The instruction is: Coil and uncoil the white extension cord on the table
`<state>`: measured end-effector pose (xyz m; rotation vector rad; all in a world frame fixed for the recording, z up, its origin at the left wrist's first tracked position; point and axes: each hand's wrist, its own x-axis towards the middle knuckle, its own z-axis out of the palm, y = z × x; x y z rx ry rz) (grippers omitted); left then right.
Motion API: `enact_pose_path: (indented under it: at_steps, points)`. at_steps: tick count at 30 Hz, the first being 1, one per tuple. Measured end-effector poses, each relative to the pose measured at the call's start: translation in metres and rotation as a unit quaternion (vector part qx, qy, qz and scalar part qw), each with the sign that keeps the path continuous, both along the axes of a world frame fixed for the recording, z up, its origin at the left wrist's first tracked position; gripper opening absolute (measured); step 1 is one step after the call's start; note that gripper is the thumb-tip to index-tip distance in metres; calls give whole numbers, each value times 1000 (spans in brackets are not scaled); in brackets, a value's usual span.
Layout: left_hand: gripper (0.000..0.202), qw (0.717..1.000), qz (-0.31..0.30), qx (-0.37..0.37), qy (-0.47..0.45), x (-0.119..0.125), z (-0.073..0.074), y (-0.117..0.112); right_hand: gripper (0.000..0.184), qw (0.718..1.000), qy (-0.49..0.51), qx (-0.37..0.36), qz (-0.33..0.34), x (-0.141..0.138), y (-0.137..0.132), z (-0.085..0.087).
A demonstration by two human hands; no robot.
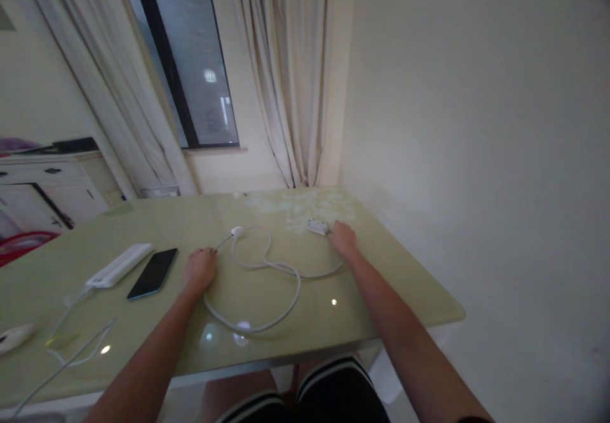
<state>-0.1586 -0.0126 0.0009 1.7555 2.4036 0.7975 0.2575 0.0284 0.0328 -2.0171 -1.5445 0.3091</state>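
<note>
A white cable (281, 270) lies looped on the pale green glass table (405, 283). One end has a round white plug (237, 231), the other a small white adapter (317, 226). My left hand (200, 269) rests on the table with its fingers curled over the cable, just left of the plug. My right hand (342, 239) lies right beside the adapter, fingers bent down and touching it or the cable next to it.
A dark phone (152, 273) and a white power strip (119, 265) lie to the left, with thin white wires (76, 347) near the front left edge. A wall closes the right side; curtains and a window stand behind the table.
</note>
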Motion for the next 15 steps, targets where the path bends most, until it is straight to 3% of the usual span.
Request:
enact_pose_path:
  at_steps: [2, 3, 6, 9, 12, 13, 15]
  points:
    - [21, 988, -11, 66, -142, 1, 14, -3, 11, 999, 42, -10, 7, 26, 0, 1]
    - [16, 967, -7, 107, -230, 2, 25, -5, 3, 998, 64, -4, 10, 38, -1, 4]
    - [7, 859, -12, 213, -465, 1, 71, -13, 26, 987, 155, 33, 16, 72, -7, 26]
    - [8, 750, -50, 254, -608, -13, 129, -26, 40, 959, 256, 117, 10, 106, -18, 77]
    - [26, 683, -52, 282, -672, -35, 184, -38, 47, 920, 324, 222, 7, 142, -37, 144]
    - [37, 670, -46, 299, -678, -42, 199, -41, 49, 898, 351, 265, 4, 154, -45, 166]
    - [45, 658, -31, 345, -669, -52, 222, -46, 53, 778, 476, 410, -32, 178, -58, 206]
